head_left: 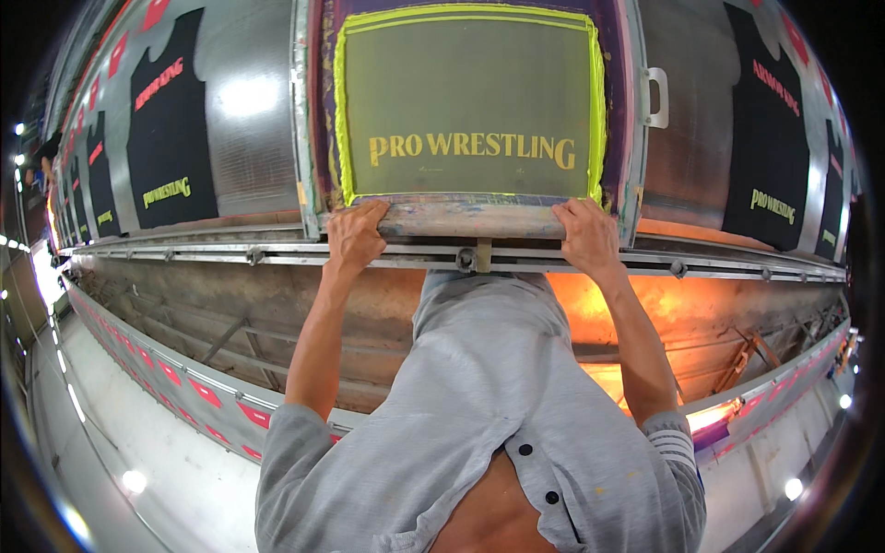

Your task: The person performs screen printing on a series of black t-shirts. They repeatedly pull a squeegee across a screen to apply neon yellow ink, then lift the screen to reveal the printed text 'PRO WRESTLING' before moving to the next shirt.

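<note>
A screen-printing frame [472, 219] lies in front of me on the long metal table. Its grey-green mesh [470, 83] carries a line of yellow lettering near my side, and bright yellow-green ink [597, 101] borders the mesh. My left hand [358, 232] is closed over the left end of the frame's near bar, fingers wrapped on top. At the right end of the same bar, my right hand [588, 232] grips in the same way. The undersides of both grips are hidden.
Black tank-top-shaped fabric panels [171, 124] with red and yellow-green prints lie on the table to the left, and another panel [770, 129] lies to the right. A metal rail [415, 263] runs along the table edge. Orange light glows below [599, 309]. A white handle [657, 97] sticks out on the right.
</note>
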A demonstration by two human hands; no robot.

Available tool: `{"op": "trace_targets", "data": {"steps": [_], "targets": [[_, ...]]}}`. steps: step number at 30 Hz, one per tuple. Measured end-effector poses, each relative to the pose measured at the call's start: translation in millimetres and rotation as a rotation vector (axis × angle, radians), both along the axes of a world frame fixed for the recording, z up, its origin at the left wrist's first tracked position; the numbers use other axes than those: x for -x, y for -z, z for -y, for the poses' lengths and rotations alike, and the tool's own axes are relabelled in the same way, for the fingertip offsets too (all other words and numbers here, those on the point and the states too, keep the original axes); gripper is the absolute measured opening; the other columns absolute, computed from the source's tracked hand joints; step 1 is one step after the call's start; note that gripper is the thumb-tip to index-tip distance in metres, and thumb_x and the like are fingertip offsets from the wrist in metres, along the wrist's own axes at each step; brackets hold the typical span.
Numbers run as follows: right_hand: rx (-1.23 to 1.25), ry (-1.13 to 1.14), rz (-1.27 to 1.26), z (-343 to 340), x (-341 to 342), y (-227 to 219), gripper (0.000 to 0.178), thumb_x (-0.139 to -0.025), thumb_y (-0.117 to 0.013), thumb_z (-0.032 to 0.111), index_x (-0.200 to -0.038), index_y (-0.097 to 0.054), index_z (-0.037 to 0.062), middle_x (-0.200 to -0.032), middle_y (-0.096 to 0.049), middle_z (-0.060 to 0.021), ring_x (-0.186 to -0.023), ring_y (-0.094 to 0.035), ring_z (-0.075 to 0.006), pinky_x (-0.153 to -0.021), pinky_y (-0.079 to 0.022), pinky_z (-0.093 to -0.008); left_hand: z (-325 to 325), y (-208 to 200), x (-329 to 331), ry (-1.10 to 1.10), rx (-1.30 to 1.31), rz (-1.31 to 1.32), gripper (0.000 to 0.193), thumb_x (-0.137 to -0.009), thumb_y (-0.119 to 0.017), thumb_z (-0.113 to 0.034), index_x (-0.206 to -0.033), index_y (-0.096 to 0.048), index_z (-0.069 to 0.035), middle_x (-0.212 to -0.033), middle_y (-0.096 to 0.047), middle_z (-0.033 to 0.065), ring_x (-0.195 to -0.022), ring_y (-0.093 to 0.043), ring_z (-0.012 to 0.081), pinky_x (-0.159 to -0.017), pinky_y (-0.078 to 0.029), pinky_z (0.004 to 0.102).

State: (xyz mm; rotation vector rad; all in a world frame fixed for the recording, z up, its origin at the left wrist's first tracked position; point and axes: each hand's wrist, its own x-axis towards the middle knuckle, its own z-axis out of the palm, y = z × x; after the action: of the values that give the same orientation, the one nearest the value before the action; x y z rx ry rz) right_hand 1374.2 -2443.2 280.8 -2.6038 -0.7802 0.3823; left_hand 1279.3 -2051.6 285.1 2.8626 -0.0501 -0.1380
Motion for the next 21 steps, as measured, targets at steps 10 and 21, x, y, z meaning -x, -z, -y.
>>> {"op": "trace_targets", "data": {"steps": [10, 21], "targets": [[-0.398, 0.116, -0.256, 27, -52, -26, 0.054, -0.085, -0.074, 0.032, -0.131, -0.063, 0.0060, -0.121, -0.068, -0.0155, -0.115, -0.064, -0.0296, -0.096, -0.049, -0.0381, 87, 0, -54, 0.143, 0.046, -0.232, 0.024, -0.073, -0.065, -0.011, -0.093, -0.077, -0.013, -0.088, -0.071, 0.0189, -0.088, -0.069, 0.0386, -0.077, -0.054, 0.0484], [-0.300, 0.719, 0.116, 115, -169, 50, 0.062, -0.085, -0.073, 0.041, -0.131, -0.062, 0.0010, -0.126, -0.065, -0.0214, -0.119, -0.062, -0.0316, -0.100, -0.046, -0.0377, 85, 51, -193, 0.299, -0.193, -0.982, 0.039, -0.052, -0.080, -0.009, -0.089, -0.075, 0.003, -0.090, -0.073, 0.0240, -0.082, -0.070, 0.0394, -0.070, -0.054, 0.0484]]}}
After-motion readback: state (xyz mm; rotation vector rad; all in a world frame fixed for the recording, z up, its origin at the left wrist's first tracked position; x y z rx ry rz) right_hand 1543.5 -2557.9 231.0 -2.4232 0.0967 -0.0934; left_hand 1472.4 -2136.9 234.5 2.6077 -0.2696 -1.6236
